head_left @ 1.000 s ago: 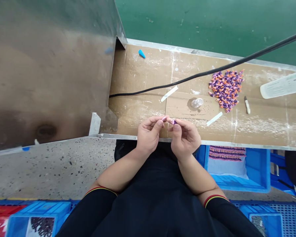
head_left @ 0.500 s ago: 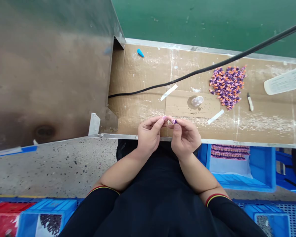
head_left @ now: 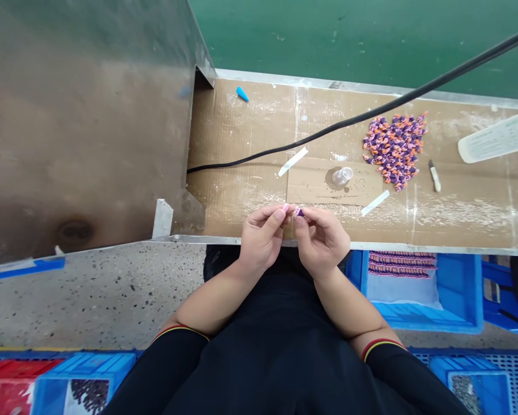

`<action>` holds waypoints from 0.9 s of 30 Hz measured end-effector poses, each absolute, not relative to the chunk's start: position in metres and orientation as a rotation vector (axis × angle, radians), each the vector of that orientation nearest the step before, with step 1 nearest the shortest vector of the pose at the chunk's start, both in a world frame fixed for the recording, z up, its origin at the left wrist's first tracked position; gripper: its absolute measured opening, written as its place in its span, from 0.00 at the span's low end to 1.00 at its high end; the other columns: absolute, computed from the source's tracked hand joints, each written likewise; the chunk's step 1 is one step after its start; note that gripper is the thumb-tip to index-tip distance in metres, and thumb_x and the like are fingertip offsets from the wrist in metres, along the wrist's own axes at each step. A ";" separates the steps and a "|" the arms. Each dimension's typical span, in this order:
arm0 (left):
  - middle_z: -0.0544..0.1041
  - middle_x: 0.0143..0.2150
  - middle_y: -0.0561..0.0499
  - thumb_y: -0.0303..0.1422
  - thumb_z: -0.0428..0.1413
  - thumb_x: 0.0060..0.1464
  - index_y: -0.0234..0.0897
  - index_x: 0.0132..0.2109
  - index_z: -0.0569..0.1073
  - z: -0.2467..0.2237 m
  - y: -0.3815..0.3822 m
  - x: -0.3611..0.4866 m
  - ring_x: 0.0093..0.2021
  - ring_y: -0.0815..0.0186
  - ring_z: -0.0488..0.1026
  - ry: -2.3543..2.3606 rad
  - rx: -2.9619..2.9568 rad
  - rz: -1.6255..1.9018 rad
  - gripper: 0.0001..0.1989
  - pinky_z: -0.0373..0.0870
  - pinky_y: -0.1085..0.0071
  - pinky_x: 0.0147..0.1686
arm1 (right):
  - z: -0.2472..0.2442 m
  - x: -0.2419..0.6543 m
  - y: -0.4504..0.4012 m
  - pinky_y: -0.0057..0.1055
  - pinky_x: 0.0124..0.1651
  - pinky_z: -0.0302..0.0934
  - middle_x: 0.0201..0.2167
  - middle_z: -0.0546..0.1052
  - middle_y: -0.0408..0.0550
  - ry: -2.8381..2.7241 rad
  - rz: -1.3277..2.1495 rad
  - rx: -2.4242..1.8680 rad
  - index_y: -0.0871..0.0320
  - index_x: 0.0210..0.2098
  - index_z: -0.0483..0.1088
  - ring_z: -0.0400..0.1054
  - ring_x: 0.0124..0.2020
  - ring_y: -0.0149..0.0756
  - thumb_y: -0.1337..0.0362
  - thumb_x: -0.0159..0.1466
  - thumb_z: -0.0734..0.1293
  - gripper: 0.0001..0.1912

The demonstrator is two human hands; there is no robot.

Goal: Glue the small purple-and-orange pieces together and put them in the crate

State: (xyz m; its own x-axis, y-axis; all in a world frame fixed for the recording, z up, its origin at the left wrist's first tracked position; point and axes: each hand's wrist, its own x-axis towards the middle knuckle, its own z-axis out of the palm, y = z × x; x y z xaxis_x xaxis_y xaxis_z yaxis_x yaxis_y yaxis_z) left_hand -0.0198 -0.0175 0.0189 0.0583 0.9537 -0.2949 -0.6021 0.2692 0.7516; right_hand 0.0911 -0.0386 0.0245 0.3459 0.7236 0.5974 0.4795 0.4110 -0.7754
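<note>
Both hands meet above the front edge of the cardboard-covered bench. My left hand (head_left: 263, 233) pinches a small pink piece (head_left: 285, 207) between thumb and forefinger. Close beside it, my right hand (head_left: 322, 236) grips a small purple and pink figure piece (head_left: 299, 212) with thumb and fingertips. The two pieces are almost touching; whether they do is too small to tell. Just beyond the hands, a small clear cup (head_left: 342, 176) stands on a flat cardboard sheet (head_left: 306, 187) with tiny dots scattered on it. To the right lies a pile of purple, pink and orange pieces (head_left: 395, 150).
A black cable (head_left: 328, 128) crosses over the bench. A metal housing (head_left: 86, 127) blocks the left side. A white bottle (head_left: 496, 138), a small knife-like tool (head_left: 434, 176) and a blue cone-shaped tip (head_left: 242, 94) lie around. A blue crate (head_left: 458, 288) holding rows of pieces sits below right.
My right hand has shifted slightly left, bringing the purple and pink piece closer to the left hand's pink piece. The whole view has moved a little.
</note>
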 end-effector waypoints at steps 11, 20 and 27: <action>0.87 0.39 0.51 0.47 0.77 0.49 0.48 0.36 0.88 0.022 -0.017 -0.019 0.40 0.67 0.85 0.854 0.593 1.316 0.12 0.84 0.72 0.47 | 0.028 0.094 -0.036 0.35 0.40 0.83 0.39 0.88 0.47 -1.403 0.172 -1.200 0.50 0.47 0.80 0.85 0.37 0.38 0.68 0.71 0.74 0.07; 0.87 0.41 0.48 0.44 0.75 0.55 0.47 0.38 0.89 0.018 -0.016 -0.022 0.43 0.65 0.85 0.904 0.807 1.420 0.09 0.83 0.68 0.50 | 0.032 0.097 -0.035 0.35 0.40 0.84 0.40 0.88 0.44 -1.443 0.183 -1.207 0.49 0.48 0.81 0.85 0.37 0.37 0.70 0.70 0.75 0.10; 0.87 0.41 0.47 0.43 0.72 0.60 0.47 0.39 0.89 0.016 -0.015 -0.027 0.44 0.62 0.85 0.949 0.973 1.408 0.08 0.83 0.62 0.51 | 0.034 0.098 -0.035 0.35 0.42 0.83 0.40 0.88 0.44 -1.448 0.215 -1.204 0.50 0.48 0.81 0.85 0.37 0.37 0.71 0.69 0.75 0.11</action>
